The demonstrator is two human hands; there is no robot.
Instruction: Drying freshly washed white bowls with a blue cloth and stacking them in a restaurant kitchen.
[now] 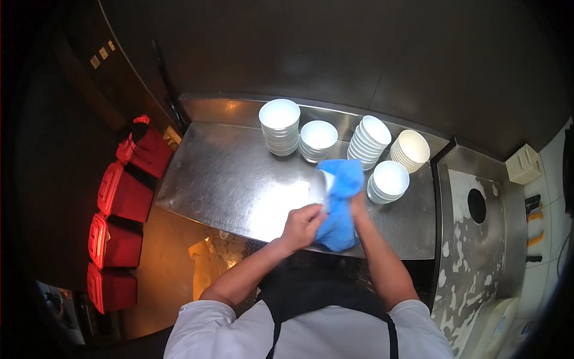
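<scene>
My left hand (pixel 304 226) grips the rim of a white bowl (pixel 317 188), which is tilted and blurred. Pressed against that bowl is a blue cloth (pixel 337 217), held by my right hand (pixel 358 207); most of its fingers are hidden behind the fabric. Beyond my hands, a tall stack of white bowls (pixel 280 128) stands beside a shorter white stack (pixel 319 137). Further right, another stack of white bowls (pixel 367 146) leans a little. A cream bowl stack (pixel 410 148) sits at the back right, with a low white stack (pixel 388 181) nearer me.
The stainless steel table (pixel 219 170) has a raised back edge. Along its right side runs a metal counter (pixel 468 264) with foam and a round dark opening (pixel 476 206). Red lidded bins (pixel 132 193) line the left side. Knives (pixel 533 224) hang by the tiled wall.
</scene>
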